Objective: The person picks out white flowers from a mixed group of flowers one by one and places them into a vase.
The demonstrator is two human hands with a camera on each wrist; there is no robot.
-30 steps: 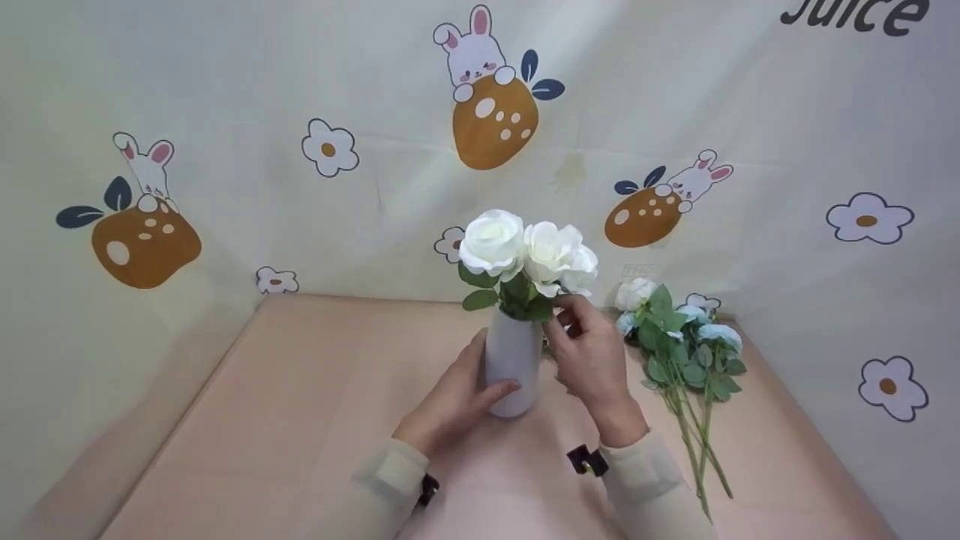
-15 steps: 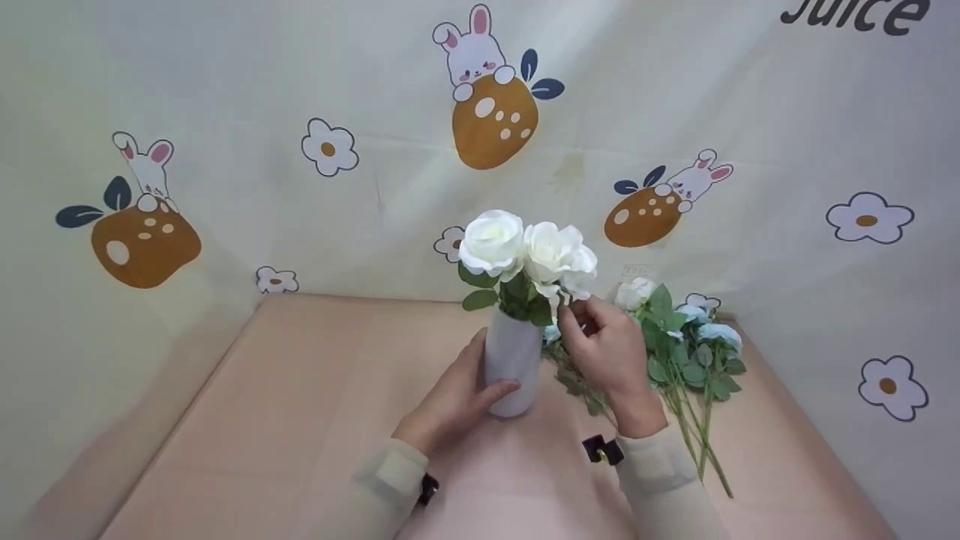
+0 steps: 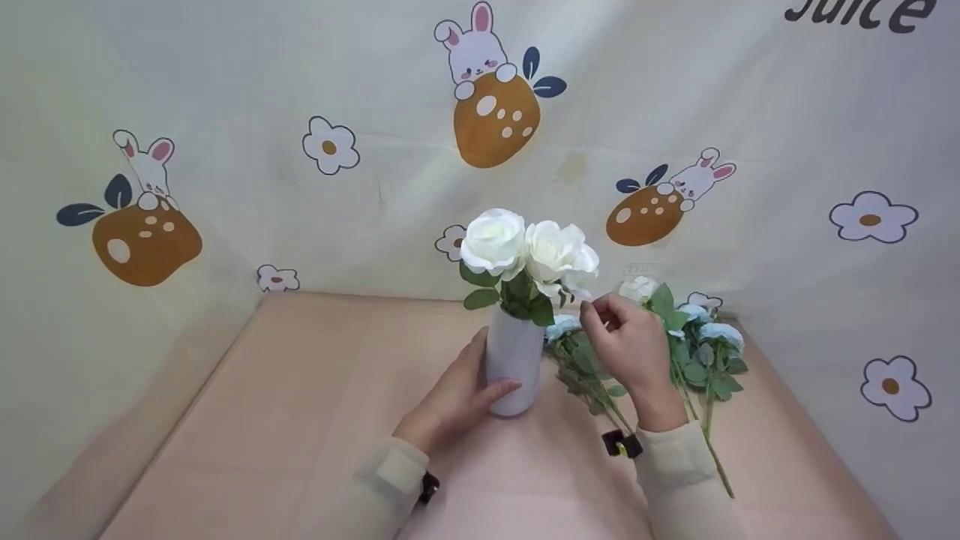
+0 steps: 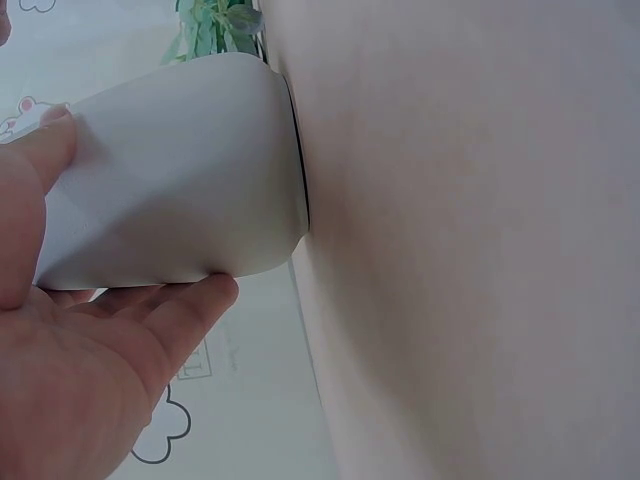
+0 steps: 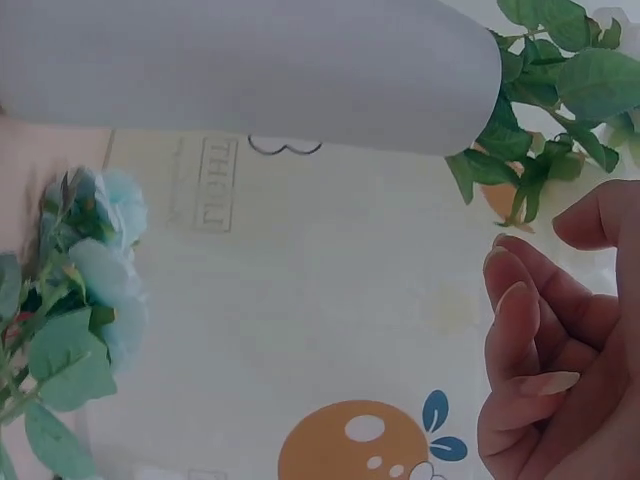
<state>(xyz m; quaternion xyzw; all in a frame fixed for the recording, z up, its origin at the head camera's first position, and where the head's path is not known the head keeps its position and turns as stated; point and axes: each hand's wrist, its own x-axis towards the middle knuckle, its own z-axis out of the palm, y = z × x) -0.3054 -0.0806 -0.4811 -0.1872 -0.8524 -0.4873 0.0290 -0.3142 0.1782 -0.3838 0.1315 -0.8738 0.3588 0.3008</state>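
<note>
A pale grey-white vase point(image 3: 514, 364) stands on the table, tilted slightly. My left hand point(image 3: 457, 397) grips it from the left, thumb across its front and fingers behind; the left wrist view shows the hand point(image 4: 90, 350) around the vase point(image 4: 200, 180). Several white roses point(image 3: 493, 241) with green leaves point(image 3: 480, 298) rise from its mouth. My right hand point(image 3: 630, 341) is beside the right-hand blooms, fingers loosely curled near a drooping petal. In the right wrist view, the thumb and fingers of this hand point(image 5: 570, 340) stand apart with nothing visible between them, near the leaves point(image 5: 530, 180).
To the right on the table lie loose flower stems: light blue flowers point(image 3: 721, 335), a white rose point(image 3: 639, 288) and green stems point(image 3: 718, 465). More blue blooms point(image 3: 562, 325) lie behind the vase. A printed cloth point(image 3: 375, 217) hangs behind the table point(image 3: 300, 420).
My right hand has moved right, away from the vase mouth and leaves, uncovering the blue flowers behind. My left hand and the vase stay in place.
</note>
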